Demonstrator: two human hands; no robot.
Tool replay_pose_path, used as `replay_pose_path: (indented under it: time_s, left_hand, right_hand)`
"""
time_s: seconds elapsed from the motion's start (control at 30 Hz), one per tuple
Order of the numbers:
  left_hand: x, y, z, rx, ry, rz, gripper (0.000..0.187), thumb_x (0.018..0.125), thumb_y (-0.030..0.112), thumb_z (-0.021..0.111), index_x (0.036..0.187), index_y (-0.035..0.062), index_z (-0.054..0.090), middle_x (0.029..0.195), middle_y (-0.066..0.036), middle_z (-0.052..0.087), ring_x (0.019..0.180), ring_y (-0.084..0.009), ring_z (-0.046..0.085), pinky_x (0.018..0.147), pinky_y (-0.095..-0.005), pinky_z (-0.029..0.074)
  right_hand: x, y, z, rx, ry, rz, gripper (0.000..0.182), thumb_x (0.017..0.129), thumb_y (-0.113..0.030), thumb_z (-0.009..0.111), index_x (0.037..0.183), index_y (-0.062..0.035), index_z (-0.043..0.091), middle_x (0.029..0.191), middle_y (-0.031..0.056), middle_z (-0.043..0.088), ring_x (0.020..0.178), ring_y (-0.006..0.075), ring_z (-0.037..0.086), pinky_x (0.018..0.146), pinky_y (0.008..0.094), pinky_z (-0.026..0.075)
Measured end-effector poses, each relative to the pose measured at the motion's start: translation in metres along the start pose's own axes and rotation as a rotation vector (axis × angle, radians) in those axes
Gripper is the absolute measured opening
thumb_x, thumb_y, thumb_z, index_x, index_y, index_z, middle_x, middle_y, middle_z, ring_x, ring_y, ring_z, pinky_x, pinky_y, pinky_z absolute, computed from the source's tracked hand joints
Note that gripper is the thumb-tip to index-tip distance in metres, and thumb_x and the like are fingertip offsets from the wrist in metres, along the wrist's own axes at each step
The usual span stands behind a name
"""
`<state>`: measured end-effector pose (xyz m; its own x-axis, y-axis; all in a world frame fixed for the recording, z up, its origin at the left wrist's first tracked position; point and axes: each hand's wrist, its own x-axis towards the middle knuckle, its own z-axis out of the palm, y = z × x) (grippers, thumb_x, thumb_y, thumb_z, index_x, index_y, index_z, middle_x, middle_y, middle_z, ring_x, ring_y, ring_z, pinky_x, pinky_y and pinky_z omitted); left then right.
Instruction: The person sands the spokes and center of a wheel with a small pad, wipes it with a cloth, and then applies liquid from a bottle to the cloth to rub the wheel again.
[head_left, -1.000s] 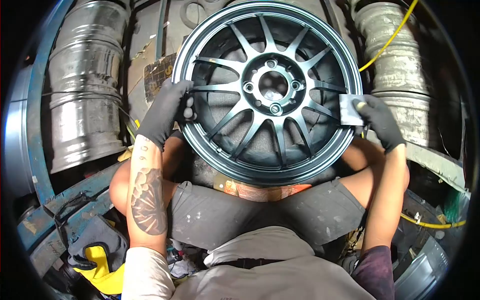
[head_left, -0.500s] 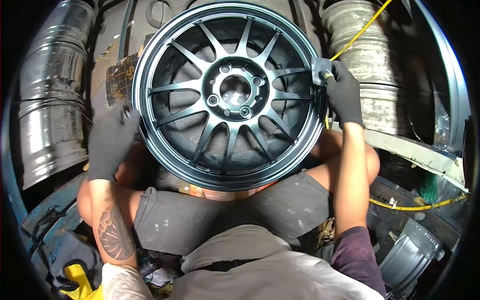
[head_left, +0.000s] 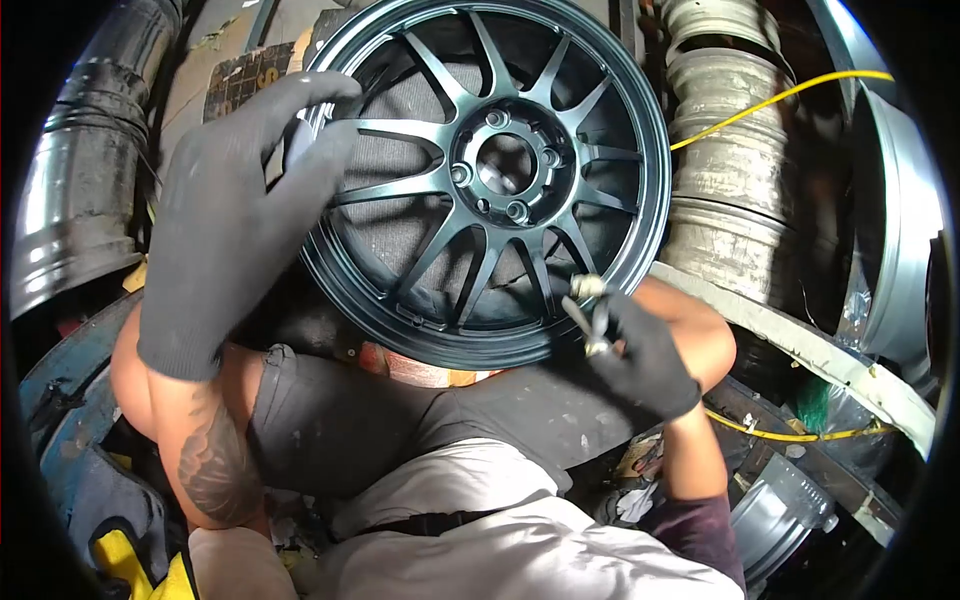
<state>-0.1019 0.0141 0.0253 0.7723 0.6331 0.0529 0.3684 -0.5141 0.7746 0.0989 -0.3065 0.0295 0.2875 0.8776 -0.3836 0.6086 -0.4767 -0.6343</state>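
A dark, glossy multi-spoke wheel [head_left: 516, 230] lies face up over the person's lap. My left hand [head_left: 225, 205], in a grey glove, is closed around its left rim, with fingers and thumb over the edge. Near the lower right rim is my right hand [head_left: 645, 355], gloved too, its fingers closed on a small metal tool [head_left: 577, 318]. A pale, lumpy piece [head_left: 588, 287] shows at the fingertips; what it is cannot be made out.
Bare metal rims [head_left: 75, 190] are stacked at the left. Dull, whitish rims [head_left: 725, 170] stand at the right, crossed by a yellow hose [head_left: 780, 98]. A silver wheel part [head_left: 783, 515] lies lower right. Yellow-and-black cloth [head_left: 120, 560] is at lower left.
The wheel has shifted slightly right in view. My left hand has moved up onto the rim. My right hand has dropped from the upper right rim; its grey sheet no longer shows, and a tool does.
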Motion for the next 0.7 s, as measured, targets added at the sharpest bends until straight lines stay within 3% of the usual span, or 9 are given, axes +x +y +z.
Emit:
replay_pose_path:
  time_s: [0.03, 0.07, 0.13, 0.17, 0.3, 0.37, 0.53, 0.7]
  left_hand:
    - [-0.003, 0.003, -0.002, -0.013, -0.049, -0.001, 0.029, 0.094, 0.011, 0.067, 0.122, 0.0036, 0.071, 0.084, -0.013, 0.068, 0.073, -0.0171, 0.065, 0.072, -0.031, 0.052]
    - [-0.006, 0.005, -0.004, -0.025, -0.098, 0.001, 0.03, 0.093, 0.01, 0.067, 0.123, 0.0035, 0.071, 0.087, -0.014, 0.07, 0.074, -0.0189, 0.066, 0.073, -0.0318, 0.052]
    - [-0.009, 0.005, -0.007, -0.037, -0.152, 0.028, 0.032, 0.092, 0.008, 0.066, 0.123, 0.0035, 0.071, 0.093, -0.017, 0.073, 0.077, -0.0231, 0.069, 0.075, -0.033, 0.054]
    - [-0.011, 0.004, -0.009, -0.037, -0.16, 0.049, 0.033, 0.091, 0.008, 0.066, 0.123, 0.0035, 0.071, 0.097, -0.019, 0.074, 0.079, -0.0255, 0.07, 0.077, -0.0336, 0.054]
    - [-0.012, 0.008, -0.016, 0.014, -0.189, 0.001, 0.034, 0.09, 0.008, 0.066, 0.123, 0.0042, 0.071, 0.106, -0.022, 0.075, 0.086, -0.0308, 0.074, 0.08, -0.0348, 0.056]
    - [-0.007, 0.02, -0.027, 0.05, -0.279, -0.105, 0.034, 0.09, 0.009, 0.066, 0.123, 0.0047, 0.071, 0.106, -0.023, 0.074, 0.084, -0.0313, 0.074, 0.078, -0.0354, 0.057]
    - [-0.014, 0.004, -0.025, 0.066, -0.144, 0.09, 0.034, 0.09, 0.008, 0.065, 0.123, 0.0049, 0.072, 0.083, -0.017, 0.069, 0.06, -0.0203, 0.059, 0.063, -0.0327, 0.049]
    - [-0.016, 0.002, -0.029, 0.097, -0.117, 0.039, 0.037, 0.088, 0.003, 0.065, 0.125, 0.0039, 0.07, 0.069, -0.008, 0.055, 0.057, -0.0096, 0.045, 0.057, -0.0299, 0.041]
  right_hand:
    - [-0.008, 0.0, 0.012, -0.099, 0.032, -0.051, 0.021, 0.083, 0.0, 0.069, 0.097, -0.003, 0.054, 0.101, 0.0175, 0.065, 0.088, 0.0389, 0.066, 0.08, 0.0427, 0.054]
    - [-0.017, 0.006, 0.018, -0.266, -0.003, -0.133, 0.025, 0.081, -0.002, 0.072, 0.1, -0.0038, 0.056, 0.098, 0.0162, 0.062, 0.092, 0.0376, 0.063, 0.08, 0.0459, 0.05]
    - [-0.019, -0.005, 0.03, -0.392, 0.062, -0.204, 0.027, 0.078, -0.006, 0.074, 0.099, -0.0051, 0.057, 0.104, 0.0157, 0.062, 0.099, 0.0367, 0.06, 0.083, 0.0465, 0.046]
    - [-0.022, -0.007, 0.034, -0.396, -0.008, -0.111, 0.03, 0.077, -0.005, 0.073, 0.105, -0.0054, 0.062, 0.111, 0.0154, 0.063, 0.108, 0.0358, 0.059, 0.088, 0.0467, 0.045]
    - [-0.011, -0.015, 0.043, -0.424, 0.013, -0.103, 0.044, 0.08, -0.006, 0.069, 0.124, -0.0067, 0.067, 0.108, 0.0126, 0.067, 0.104, 0.0321, 0.062, 0.084, 0.0445, 0.046]
    - [-0.01, -0.021, 0.05, -0.485, 0.008, -0.068, 0.042, 0.08, -0.008, 0.069, 0.122, -0.0069, 0.068, 0.106, 0.011, 0.068, 0.102, 0.0306, 0.063, 0.083, 0.044, 0.045]
    - [0.002, -0.053, 0.09, -0.578, -0.058, 0.001, 0.035, 0.088, -0.017, 0.061, 0.12, -0.0084, 0.071, 0.1, 0.0074, 0.071, 0.097, 0.0274, 0.063, 0.082, 0.0434, 0.046]
    - [-0.003, -0.038, 0.075, -0.719, -0.116, -0.04, 0.036, 0.09, -0.019, 0.059, 0.122, -0.007, 0.07, 0.097, 0.0089, 0.072, 0.094, 0.0261, 0.064, 0.078, 0.0429, 0.045]
